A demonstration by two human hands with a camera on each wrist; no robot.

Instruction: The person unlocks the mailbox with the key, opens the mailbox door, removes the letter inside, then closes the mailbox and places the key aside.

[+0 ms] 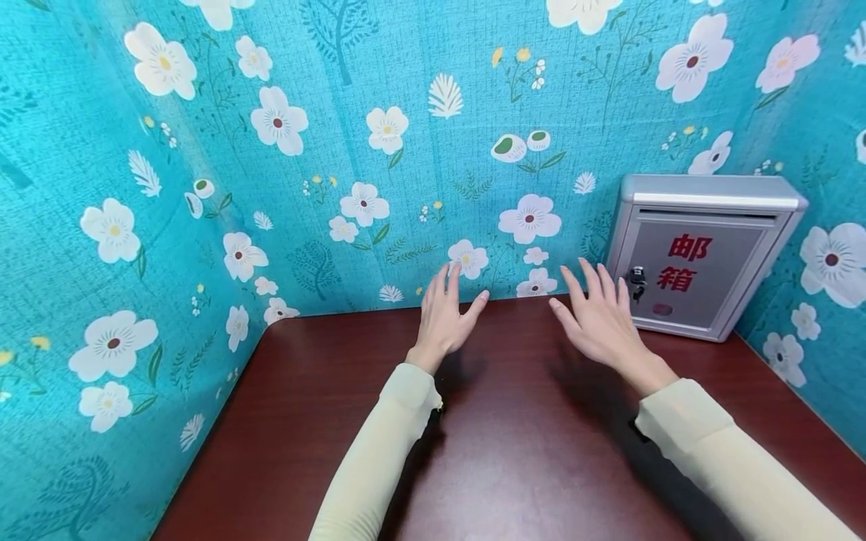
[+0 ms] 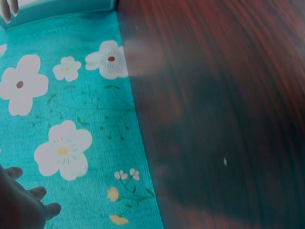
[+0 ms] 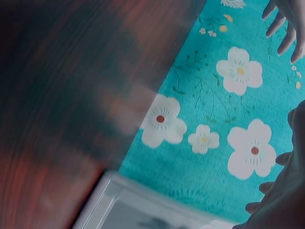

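The head view shows a glossy red-brown tabletop (image 1: 514, 451) against turquoise flower-printed fabric (image 1: 419, 68), a boxy silver metal mailbox (image 1: 727, 282) with red characters at the far right corner, and a left hand (image 1: 444, 319) and right hand (image 1: 601, 319), both bare, empty and spread wide, the right just beside the mailbox. The left wrist view has the left hand's parted fingers before the woven cloth, next to streaked wood grain. The right wrist view catches the mailbox's smooth rounded frame below the right hand's separated fingers.
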